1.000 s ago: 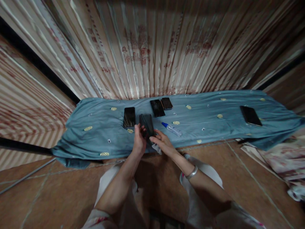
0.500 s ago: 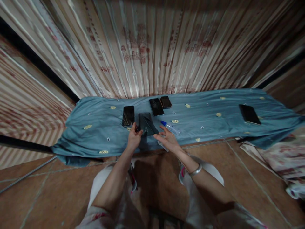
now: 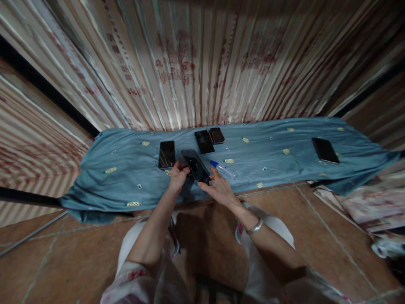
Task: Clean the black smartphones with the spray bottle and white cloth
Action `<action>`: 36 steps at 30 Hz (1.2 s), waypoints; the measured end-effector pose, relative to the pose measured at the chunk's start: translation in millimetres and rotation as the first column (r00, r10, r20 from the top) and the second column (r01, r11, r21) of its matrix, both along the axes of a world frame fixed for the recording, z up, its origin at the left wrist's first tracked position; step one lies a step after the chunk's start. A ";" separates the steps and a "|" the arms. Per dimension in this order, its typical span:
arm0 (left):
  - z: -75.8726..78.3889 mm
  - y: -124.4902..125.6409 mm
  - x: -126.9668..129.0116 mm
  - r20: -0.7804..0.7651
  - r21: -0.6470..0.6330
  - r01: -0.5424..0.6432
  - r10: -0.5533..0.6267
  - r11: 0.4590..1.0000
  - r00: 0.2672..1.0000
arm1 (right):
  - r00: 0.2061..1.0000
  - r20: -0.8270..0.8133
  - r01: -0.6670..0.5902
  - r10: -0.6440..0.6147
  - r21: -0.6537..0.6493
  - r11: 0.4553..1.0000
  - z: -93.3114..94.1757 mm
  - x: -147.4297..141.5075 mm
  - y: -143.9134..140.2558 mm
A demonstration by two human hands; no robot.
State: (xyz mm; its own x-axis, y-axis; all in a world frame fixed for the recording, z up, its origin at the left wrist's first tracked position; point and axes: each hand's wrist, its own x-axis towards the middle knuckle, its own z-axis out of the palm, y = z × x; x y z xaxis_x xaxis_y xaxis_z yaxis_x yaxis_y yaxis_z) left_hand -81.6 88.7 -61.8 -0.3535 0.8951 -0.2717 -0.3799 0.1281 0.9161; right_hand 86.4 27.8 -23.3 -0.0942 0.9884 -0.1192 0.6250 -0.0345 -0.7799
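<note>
My right hand grips the lower right end of a dark smartphone, which is tilted with its glossy face up. Close against the phone's left side, my left hand has its thumb and fingers pinched together. What lies between those fingers is too dark to make out. Another black phone lies just beyond my left hand. A clear spray bottle with a blue cap rests on its side past my right fingers.
A blue patterned cloth covers the long bench. Farther back on it lie a black phone and a smaller dark device. One more dark phone lies far right. Pleated curtains hang behind; tiled floor is below.
The phone has turned and tilted, so its glossy face now shows more. My right hand has closed round its lower end. The view has shifted slightly.
</note>
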 end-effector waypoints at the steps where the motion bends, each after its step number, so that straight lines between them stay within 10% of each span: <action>1: 1.9 0.3 1.4 0.021 0.008 0.007 -0.007 1.000 1.000 | 1.000 0.009 -0.005 0.005 0.007 1.000 1.4 0.1 -0.7; 36: 24.2 -47.0 24.3 0.162 0.072 0.298 -0.306 0.952 0.938 | 0.937 0.343 -0.117 0.063 0.139 0.983 6.2 -3.8 -9.5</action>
